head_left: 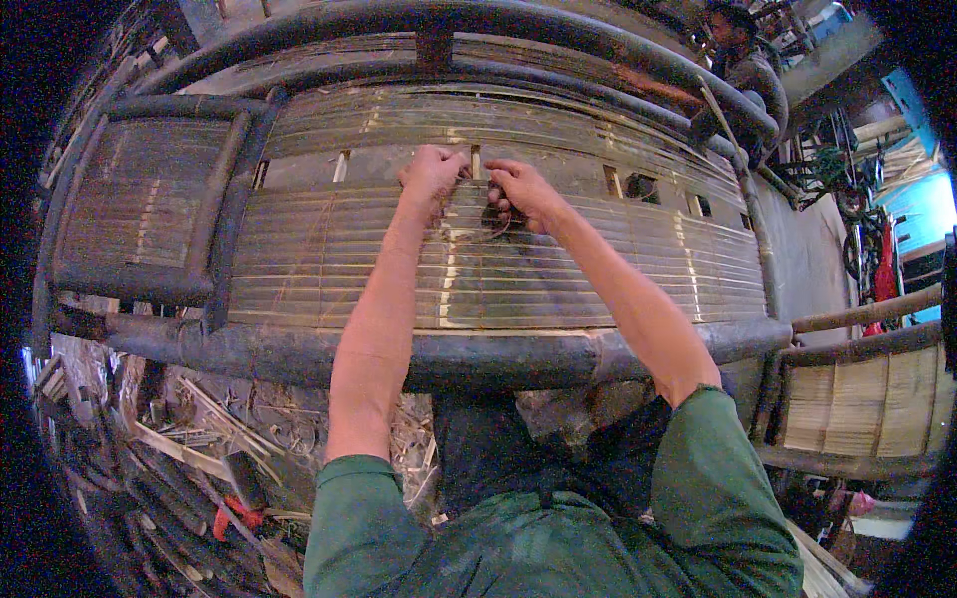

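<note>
Both my arms reach over a slatted bamboo panel set in a frame of thick dark bamboo poles. My left hand is closed in a pinch at the gap across the slats. Close to its right, my right hand is closed too, with its fingers curled over the slats. A short pale upright strip shows between the two hands. Below the right hand, a thin curved strand lies over the slats. What either hand pinches is too small to make out.
Another slatted panel in a dark frame adjoins on the left. Offcuts and bamboo poles litter the floor at lower left, near an orange-red object. A pale slatted piece stands at right. A person sits at the far right.
</note>
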{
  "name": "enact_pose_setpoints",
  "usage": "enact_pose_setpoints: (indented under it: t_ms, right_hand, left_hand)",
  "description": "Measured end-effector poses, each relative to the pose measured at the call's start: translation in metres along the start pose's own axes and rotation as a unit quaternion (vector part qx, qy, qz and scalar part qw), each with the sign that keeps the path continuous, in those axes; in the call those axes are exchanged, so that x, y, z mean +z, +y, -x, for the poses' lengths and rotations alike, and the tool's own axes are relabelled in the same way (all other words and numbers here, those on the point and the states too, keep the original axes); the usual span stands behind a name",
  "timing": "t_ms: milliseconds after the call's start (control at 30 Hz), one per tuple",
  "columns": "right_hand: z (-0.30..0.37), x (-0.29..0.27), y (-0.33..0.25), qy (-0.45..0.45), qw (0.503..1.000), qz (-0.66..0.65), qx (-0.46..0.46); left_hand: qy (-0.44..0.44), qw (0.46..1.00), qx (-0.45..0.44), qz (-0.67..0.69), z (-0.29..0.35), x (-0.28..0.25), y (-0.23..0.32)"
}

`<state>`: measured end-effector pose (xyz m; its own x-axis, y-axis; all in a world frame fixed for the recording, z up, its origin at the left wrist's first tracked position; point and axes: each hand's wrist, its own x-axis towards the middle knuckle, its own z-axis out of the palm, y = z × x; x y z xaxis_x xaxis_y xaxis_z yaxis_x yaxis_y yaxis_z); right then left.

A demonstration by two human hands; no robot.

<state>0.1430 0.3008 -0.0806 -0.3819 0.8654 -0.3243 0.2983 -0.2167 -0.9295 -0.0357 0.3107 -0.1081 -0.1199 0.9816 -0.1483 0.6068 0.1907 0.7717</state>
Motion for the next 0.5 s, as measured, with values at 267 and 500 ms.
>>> enact_pose_setpoints:
  t_ms: [267,500]
  right_hand:
    - [0.006,0.002,-0.008,-0.039,0.995,-0.092,0.009]
    - [0.038,-0.028,-0.035,0.251,0.775,0.4,-0.419]
  left_hand:
    - [-0.075,0.881,0.044,0.466,0.022,-0.012,0.023]
    - [-0.005,0.969,0.075,0.235,0.018,-0.012,0.013]
